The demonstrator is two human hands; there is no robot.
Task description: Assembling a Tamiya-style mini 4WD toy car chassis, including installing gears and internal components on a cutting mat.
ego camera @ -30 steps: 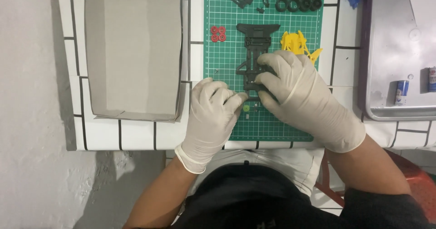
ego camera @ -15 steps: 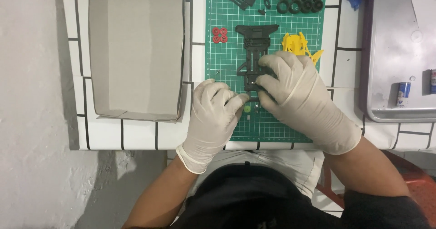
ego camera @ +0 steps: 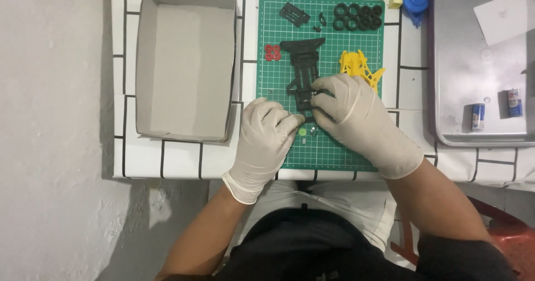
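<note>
Both hands wear pale latex gloves. A black toy car chassis (ego camera: 302,64) lies lengthwise on a green cutting mat (ego camera: 278,86). My right hand (ego camera: 356,116) pinches a small part at the chassis's near end. My left hand (ego camera: 266,133) rests on the mat's near left part, fingers curled beside a small green gear (ego camera: 302,131) and tiny metal bits. What the left fingertips hold is hidden.
An open grey cardboard box (ego camera: 186,64) stands left of the mat. On the mat lie red small wheels (ego camera: 272,52), black tyres (ego camera: 358,16) and a yellow plastic frame (ego camera: 359,66). A metal tray (ego camera: 479,64) at right holds two batteries (ego camera: 477,117) and paper.
My right hand has shifted slightly toward the chassis's near end. The left hand has stayed in place beside the small green gear.
</note>
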